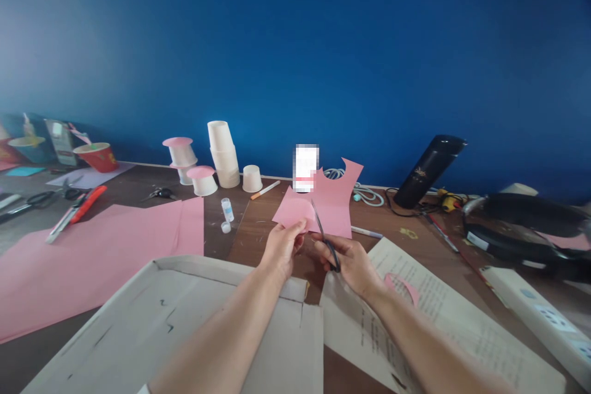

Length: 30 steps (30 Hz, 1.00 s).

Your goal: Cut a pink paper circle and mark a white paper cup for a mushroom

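My left hand (285,247) pinches the lower left edge of a sheet of pink paper (333,200) and holds it up above the table. Curved notches are cut into the sheet's top edge. My right hand (346,260) is closed round the black handles of a pair of scissors (325,239). Their blades point up and away, lying against the pink paper. Whether the blades are parted is too small to tell. Under my right forearm, a curved pink offcut (410,290) rests on printed sheets (443,283).
White paper cups (225,157) stand stacked near the blue wall, others beside them topped with pink discs. Pink sheets (138,234), a red utility knife (87,204) and cardboard (198,308) lie leftward. A black flask (427,172), headphones (512,246) and a power strip (535,314) are rightward.
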Each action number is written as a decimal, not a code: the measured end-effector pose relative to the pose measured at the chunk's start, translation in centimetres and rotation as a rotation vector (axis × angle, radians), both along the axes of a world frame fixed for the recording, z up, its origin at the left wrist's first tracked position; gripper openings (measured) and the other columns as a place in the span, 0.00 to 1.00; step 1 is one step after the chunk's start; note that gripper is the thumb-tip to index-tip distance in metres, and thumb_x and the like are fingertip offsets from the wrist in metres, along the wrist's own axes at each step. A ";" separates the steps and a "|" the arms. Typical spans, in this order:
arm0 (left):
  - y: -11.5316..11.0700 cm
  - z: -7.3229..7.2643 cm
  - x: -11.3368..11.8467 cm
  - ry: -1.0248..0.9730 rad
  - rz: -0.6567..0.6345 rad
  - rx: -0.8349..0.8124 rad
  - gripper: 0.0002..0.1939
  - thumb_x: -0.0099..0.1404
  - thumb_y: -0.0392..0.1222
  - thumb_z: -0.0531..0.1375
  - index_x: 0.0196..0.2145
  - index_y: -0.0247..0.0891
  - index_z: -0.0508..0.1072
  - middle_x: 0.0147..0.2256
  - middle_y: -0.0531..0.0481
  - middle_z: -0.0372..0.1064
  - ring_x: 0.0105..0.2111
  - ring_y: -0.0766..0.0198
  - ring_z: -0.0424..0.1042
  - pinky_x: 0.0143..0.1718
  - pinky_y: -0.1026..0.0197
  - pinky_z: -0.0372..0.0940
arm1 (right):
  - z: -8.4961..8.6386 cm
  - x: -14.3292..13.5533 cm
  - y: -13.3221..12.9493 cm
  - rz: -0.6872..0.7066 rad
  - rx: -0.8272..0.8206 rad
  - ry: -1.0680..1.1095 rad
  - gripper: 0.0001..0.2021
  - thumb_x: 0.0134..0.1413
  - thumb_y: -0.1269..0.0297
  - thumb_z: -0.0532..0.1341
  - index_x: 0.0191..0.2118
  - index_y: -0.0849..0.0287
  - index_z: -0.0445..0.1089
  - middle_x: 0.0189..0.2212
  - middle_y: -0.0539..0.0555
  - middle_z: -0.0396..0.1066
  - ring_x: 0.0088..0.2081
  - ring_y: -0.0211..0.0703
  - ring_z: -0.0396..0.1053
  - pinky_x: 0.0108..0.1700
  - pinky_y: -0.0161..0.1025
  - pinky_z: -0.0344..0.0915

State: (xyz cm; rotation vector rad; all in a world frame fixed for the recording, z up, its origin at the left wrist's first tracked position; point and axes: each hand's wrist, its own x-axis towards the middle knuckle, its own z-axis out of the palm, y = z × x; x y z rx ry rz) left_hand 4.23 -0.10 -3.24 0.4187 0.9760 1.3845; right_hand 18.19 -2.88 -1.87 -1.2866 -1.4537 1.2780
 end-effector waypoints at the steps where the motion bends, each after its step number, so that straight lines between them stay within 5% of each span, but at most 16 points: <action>1: 0.0 0.0 0.0 0.002 -0.002 -0.003 0.15 0.46 0.38 0.69 0.32 0.33 0.71 0.29 0.49 0.70 0.25 0.72 0.67 0.26 0.70 0.61 | -0.1 0.0 0.0 0.002 0.002 0.001 0.22 0.46 0.51 0.63 0.43 0.63 0.75 0.18 0.47 0.63 0.20 0.33 0.59 0.23 0.32 0.56; 30: 0.1 0.1 0.0 0.038 0.033 0.015 0.16 0.44 0.39 0.70 0.32 0.33 0.73 0.28 0.51 0.71 0.25 0.73 0.67 0.26 0.70 0.60 | -0.4 0.0 0.1 -0.008 0.007 0.027 0.23 0.43 0.50 0.65 0.42 0.63 0.75 0.17 0.46 0.64 0.20 0.34 0.60 0.25 0.34 0.58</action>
